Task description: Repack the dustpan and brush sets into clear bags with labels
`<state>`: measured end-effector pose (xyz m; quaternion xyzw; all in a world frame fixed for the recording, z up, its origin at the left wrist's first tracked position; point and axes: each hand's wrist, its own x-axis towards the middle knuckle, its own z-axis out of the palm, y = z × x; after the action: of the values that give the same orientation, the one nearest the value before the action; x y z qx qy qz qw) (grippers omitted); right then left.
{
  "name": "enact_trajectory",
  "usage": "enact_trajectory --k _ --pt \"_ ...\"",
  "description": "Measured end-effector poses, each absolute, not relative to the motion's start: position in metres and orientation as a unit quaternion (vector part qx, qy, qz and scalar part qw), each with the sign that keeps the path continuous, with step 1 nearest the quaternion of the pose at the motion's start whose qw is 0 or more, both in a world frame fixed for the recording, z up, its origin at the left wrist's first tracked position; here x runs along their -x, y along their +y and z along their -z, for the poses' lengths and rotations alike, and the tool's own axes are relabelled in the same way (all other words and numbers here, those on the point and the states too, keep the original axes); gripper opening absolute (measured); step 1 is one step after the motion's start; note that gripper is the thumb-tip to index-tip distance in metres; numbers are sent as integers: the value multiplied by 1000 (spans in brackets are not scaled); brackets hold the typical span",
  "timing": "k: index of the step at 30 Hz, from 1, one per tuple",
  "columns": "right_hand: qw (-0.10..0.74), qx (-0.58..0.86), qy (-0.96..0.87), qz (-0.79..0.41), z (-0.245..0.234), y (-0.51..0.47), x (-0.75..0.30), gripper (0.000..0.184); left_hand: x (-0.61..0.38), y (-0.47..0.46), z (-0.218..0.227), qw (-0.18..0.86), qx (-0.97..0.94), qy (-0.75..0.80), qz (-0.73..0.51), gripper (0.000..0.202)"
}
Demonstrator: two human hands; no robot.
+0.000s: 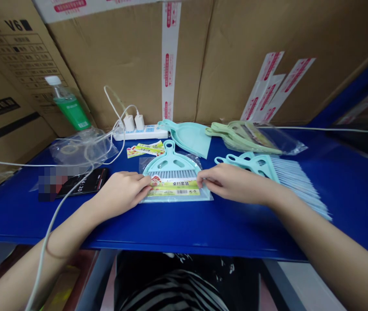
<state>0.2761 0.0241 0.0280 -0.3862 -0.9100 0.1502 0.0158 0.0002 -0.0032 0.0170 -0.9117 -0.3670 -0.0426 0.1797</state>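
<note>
A light-blue mini brush and dustpan set point(172, 165) lies in a clear plastic bag with a yellow-green label card point(174, 188) on the blue table point(184, 224). My left hand point(124, 192) pinches the bag's left edge at the label. My right hand point(227, 182) pinches the bag's right edge. Both hands rest on the table, fingers closed on the bag.
Several loose blue brushes point(281, 172) lie right of my right hand. A bare blue dustpan point(190, 136), green sets in a bag point(251, 137), spare label cards point(145, 149), a power strip point(138, 129), a green bottle point(69, 106), a black phone point(85, 181) and cardboard boxes point(235, 56) surround them.
</note>
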Motion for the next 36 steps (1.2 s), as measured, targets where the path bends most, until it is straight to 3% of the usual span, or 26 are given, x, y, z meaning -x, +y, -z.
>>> enact_trajectory --k 36 --pt "0 391 -908 -146 -27 20 -274 20 -2 -5 -18 93 895 -435 -30 30"
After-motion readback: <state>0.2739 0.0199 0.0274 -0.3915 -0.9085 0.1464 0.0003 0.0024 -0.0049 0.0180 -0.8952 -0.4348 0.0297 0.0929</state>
